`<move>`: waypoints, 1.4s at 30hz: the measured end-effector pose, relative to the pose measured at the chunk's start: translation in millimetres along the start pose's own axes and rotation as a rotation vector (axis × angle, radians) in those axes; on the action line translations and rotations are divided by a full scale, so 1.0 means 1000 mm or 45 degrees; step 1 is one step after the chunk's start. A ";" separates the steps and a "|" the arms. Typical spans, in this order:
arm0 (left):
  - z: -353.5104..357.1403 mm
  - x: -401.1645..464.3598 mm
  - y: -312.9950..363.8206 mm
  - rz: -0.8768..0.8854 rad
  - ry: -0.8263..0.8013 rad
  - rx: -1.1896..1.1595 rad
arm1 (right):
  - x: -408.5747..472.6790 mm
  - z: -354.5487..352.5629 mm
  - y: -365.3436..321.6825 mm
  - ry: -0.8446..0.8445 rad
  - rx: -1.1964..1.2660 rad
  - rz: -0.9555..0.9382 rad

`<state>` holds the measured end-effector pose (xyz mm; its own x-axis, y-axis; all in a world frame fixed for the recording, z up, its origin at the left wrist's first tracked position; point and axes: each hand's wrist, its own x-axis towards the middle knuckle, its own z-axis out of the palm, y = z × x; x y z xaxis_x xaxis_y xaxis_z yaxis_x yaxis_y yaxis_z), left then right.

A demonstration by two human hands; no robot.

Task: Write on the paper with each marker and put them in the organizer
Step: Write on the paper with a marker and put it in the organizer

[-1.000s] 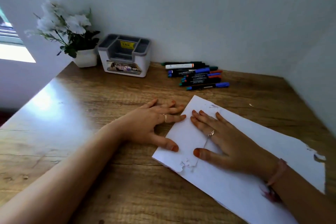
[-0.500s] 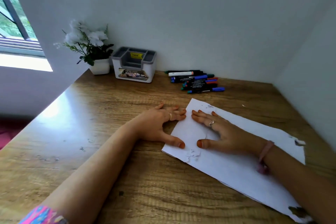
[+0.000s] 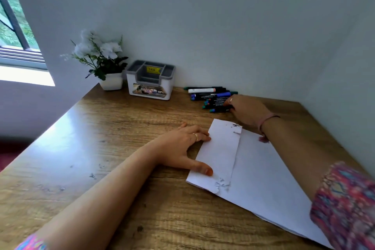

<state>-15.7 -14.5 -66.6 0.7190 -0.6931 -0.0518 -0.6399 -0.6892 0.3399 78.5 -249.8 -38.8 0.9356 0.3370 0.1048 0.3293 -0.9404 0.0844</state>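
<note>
On a wooden counter set in a corner of pale walls lies one sheet of white paper, its left strip folded over and its corners ragged. One left hand rests flat and open at the paper's left edge, fingers spread, thumb tip and fingertips on the folded strip, grasping nothing; one ring shows on a finger. One right hand reaches to the far side of the counter, its fingers on the right ends of a pile of markers; whether they have closed on any marker cannot be told. One pinkish band circles the right wrist. The markers lie side by side near the back wall, apart from the paper: one white-barrelled, the rest dark-barrelled with blue or green caps, roughly six or seven, the exact count unclear because they overlap. Left of them, well apart, stands one white organizer with a grey compartmented top, no marker showing in it. Just beside it on the left is one white pot of white flowers. One window shows at the far left.
</note>
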 end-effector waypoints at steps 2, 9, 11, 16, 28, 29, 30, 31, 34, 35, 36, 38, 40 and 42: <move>0.001 0.000 0.000 0.005 0.008 -0.004 | 0.007 0.006 -0.001 -0.010 -0.088 -0.009; -0.002 -0.003 0.004 -0.053 0.248 -0.100 | 0.001 0.000 -0.010 0.069 -0.230 -0.044; -0.003 -0.005 0.003 -0.088 0.400 -0.101 | -0.013 -0.022 -0.022 0.204 0.054 0.034; -0.005 -0.005 0.009 -0.092 0.729 -0.332 | -0.067 -0.070 -0.059 0.381 1.557 0.185; -0.010 -0.004 0.037 -0.064 0.399 -1.186 | -0.099 -0.031 -0.103 0.326 1.718 0.256; -0.008 -0.003 0.038 -0.055 0.421 -1.187 | -0.099 -0.030 -0.103 0.321 1.697 0.271; -0.006 -0.002 0.038 -0.053 0.445 -1.209 | -0.099 -0.028 -0.103 0.315 1.704 0.276; -0.005 -0.002 0.040 -0.052 0.469 -1.231 | -0.099 -0.027 -0.104 0.306 1.739 0.273; -0.003 -0.001 0.044 0.006 0.535 -1.220 | -0.099 -0.026 -0.103 0.268 1.862 0.224; -0.003 -0.002 0.045 0.035 0.540 -1.220 | -0.099 -0.026 -0.103 0.257 1.886 0.204; -0.004 -0.002 0.045 0.058 0.542 -1.234 | -0.100 -0.025 -0.104 0.250 1.906 0.187; -0.005 -0.002 0.044 0.083 0.554 -1.259 | -0.100 -0.025 -0.104 0.245 1.945 0.169; -0.006 -0.002 0.042 0.098 0.565 -1.226 | -0.101 -0.027 -0.103 0.252 1.980 0.151; -0.006 -0.002 0.042 0.122 0.566 -1.172 | -0.103 -0.030 -0.101 0.275 1.995 0.119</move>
<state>-42.1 -40.9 -47.1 0.8310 -0.4669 0.3024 -0.3785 -0.0762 0.9225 -54.6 -188.3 -28.0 0.9693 0.1490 0.1954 0.2010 -0.0232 -0.9793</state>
